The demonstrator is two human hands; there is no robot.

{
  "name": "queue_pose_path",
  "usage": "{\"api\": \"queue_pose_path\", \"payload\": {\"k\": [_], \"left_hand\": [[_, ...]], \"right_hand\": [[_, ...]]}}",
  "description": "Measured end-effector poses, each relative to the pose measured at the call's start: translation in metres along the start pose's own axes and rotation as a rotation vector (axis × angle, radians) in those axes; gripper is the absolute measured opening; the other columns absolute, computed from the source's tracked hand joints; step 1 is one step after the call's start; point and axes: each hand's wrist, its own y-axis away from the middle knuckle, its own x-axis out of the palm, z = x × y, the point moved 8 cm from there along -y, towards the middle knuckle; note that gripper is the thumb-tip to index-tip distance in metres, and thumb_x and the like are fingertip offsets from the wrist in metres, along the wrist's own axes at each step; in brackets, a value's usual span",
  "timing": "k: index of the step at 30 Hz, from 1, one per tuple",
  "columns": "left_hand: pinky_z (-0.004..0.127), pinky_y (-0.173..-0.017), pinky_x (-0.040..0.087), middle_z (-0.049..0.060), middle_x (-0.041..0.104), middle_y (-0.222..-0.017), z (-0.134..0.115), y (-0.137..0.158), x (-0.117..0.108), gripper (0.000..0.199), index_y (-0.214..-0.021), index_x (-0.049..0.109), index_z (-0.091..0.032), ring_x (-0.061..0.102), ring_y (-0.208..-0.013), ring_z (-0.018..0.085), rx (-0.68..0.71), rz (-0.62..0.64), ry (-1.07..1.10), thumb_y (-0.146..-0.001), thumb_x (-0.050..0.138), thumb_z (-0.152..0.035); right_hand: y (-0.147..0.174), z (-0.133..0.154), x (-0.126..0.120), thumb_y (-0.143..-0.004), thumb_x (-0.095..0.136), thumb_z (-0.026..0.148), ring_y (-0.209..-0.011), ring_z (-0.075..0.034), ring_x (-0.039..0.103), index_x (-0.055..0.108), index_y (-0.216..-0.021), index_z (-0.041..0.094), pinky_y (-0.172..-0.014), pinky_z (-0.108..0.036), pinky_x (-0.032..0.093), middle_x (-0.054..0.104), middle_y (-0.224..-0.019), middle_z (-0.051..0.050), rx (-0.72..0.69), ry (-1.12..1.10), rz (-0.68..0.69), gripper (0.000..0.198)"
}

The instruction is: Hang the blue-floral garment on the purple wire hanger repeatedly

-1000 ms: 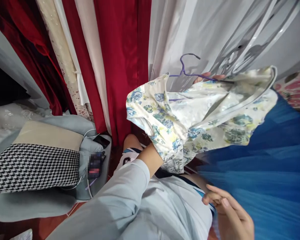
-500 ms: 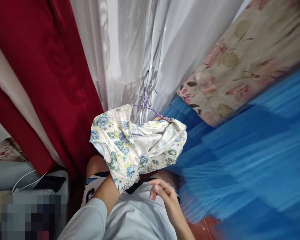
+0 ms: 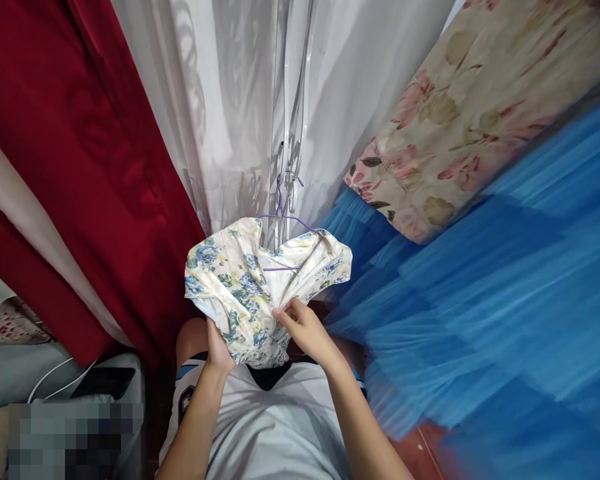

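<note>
A cream garment with blue and green flowers [image 3: 245, 280] hangs on a thin purple hanger [image 3: 293, 217] in the middle of the head view. My left hand [image 3: 219, 345] grips its left side below the sleeve opening, its fingers partly hidden by the cloth. With thumb and fingertips together, my right hand [image 3: 304, 328] pinches the front at the bottom of the V-shaped neckline. Inside the neck opening the hanger's lower bar shows. The garment's lower part is bunched up above my lap.
White curtains [image 3: 230, 100] and white metal bars [image 3: 287, 100] rise behind the hanger. Red curtains [image 3: 125, 167] hang at left. On the right are a floral cloth [image 3: 440, 127] and blue tulle [image 3: 455, 313]. A dark phone-like object [image 3: 105, 382] lies on a grey surface at lower left.
My right hand has moved up from beside the garment and now pinches its neckline. My left hand has come out from behind or inside the cloth to the garment's left side.
</note>
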Motion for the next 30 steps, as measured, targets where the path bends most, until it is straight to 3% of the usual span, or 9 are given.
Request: {"api": "queue_pose_path", "payload": {"k": [3,6,10,12,16,18,22,26,30], "left_hand": [[0.043,-0.109,0.042,0.009,0.065,-0.124,0.0,0.004,-0.008,0.069,-0.126,0.063,-0.023,0.049,-0.131,0.029,-0.027,-0.002,-0.046,-0.081,0.05,-0.073],[0.044,-0.109,0.042,0.008,0.066,-0.123,0.008,0.005,-0.006,0.054,-0.124,0.061,-0.024,0.052,-0.128,0.029,-0.041,-0.047,-0.156,-0.075,0.074,-0.044],[0.044,-0.102,0.046,0.009,0.067,-0.118,0.018,-0.004,-0.004,0.049,-0.119,0.059,-0.022,0.06,-0.118,0.027,-0.057,-0.093,-0.232,-0.072,0.076,-0.025],[0.042,-0.099,0.048,0.008,0.067,-0.111,0.007,-0.013,-0.015,0.041,-0.112,0.06,-0.02,0.062,-0.112,0.025,0.102,-0.169,-0.28,-0.073,0.074,-0.024],[0.036,-0.097,0.046,0.006,0.06,-0.108,-0.035,0.004,-0.034,0.035,-0.107,0.056,-0.02,0.058,-0.107,0.021,0.72,-0.439,-0.514,-0.075,0.07,-0.021],[0.037,-0.097,0.044,0.007,0.057,-0.109,-0.031,0.014,-0.016,0.026,-0.107,0.056,-0.02,0.056,-0.107,0.021,0.798,-0.321,-0.716,-0.081,0.064,-0.023],[0.048,-0.105,0.037,0.015,0.048,-0.128,0.006,0.025,0.031,0.032,-0.113,0.062,-0.021,0.046,-0.121,0.031,0.722,0.04,-1.175,-0.083,0.064,-0.031],[0.053,-0.103,0.037,0.016,0.045,-0.133,0.023,0.016,0.036,0.023,-0.099,0.07,-0.02,0.042,-0.125,0.035,0.704,0.104,-1.307,-0.084,0.061,-0.035],[0.048,-0.105,0.038,0.012,0.057,-0.117,0.024,0.004,0.024,0.016,-0.085,0.07,-0.021,0.046,-0.124,0.031,0.729,0.113,-1.245,-0.087,0.058,-0.03]], "right_hand": [[-0.002,-0.004,0.018,-0.09,0.054,0.046,-0.061,-0.017,0.059,0.054,-0.077,0.02,-0.058,-0.026,0.041,0.066,-0.067,-0.002,0.013,0.065,0.015,0.029],[0.001,-0.012,0.027,-0.091,0.051,0.042,-0.058,-0.016,0.059,0.053,-0.077,0.02,-0.057,-0.026,0.041,0.067,-0.064,-0.002,0.035,0.037,0.019,0.026],[0.004,-0.021,0.027,-0.09,0.051,0.039,-0.052,-0.015,0.055,0.051,-0.071,0.021,-0.054,-0.025,0.04,0.063,-0.057,0.0,0.061,-0.098,0.014,0.027],[0.005,-0.022,0.023,-0.088,0.054,0.039,-0.048,-0.013,0.051,0.049,-0.069,0.021,-0.051,-0.024,0.037,0.06,-0.054,0.001,0.065,-0.206,-0.018,0.027],[0.008,-0.024,0.016,-0.083,0.06,0.038,-0.041,-0.011,0.043,0.052,-0.067,0.019,-0.045,-0.023,0.03,0.058,-0.049,0.001,0.082,-0.3,-0.09,0.027],[0.008,-0.024,0.019,-0.083,0.061,0.038,-0.039,-0.01,0.042,0.054,-0.067,0.019,-0.043,-0.023,0.028,0.059,-0.048,0.001,0.088,-0.324,-0.089,0.026],[0.009,-0.02,0.03,-0.082,0.062,0.039,-0.043,-0.013,0.051,0.055,-0.069,0.019,-0.046,-0.024,0.037,0.061,-0.051,0.0,0.064,-0.366,-0.08,0.025],[0.009,-0.012,0.037,-0.081,0.063,0.039,-0.046,-0.014,0.055,0.056,-0.069,0.019,-0.048,-0.025,0.041,0.061,-0.051,0.0,0.055,-0.364,-0.041,0.025],[-0.011,0.003,0.024,-0.079,0.065,0.038,-0.038,-0.009,0.04,0.055,-0.062,0.018,-0.042,-0.022,0.031,0.055,-0.045,0.002,0.048,-0.462,-0.054,0.027]]}}
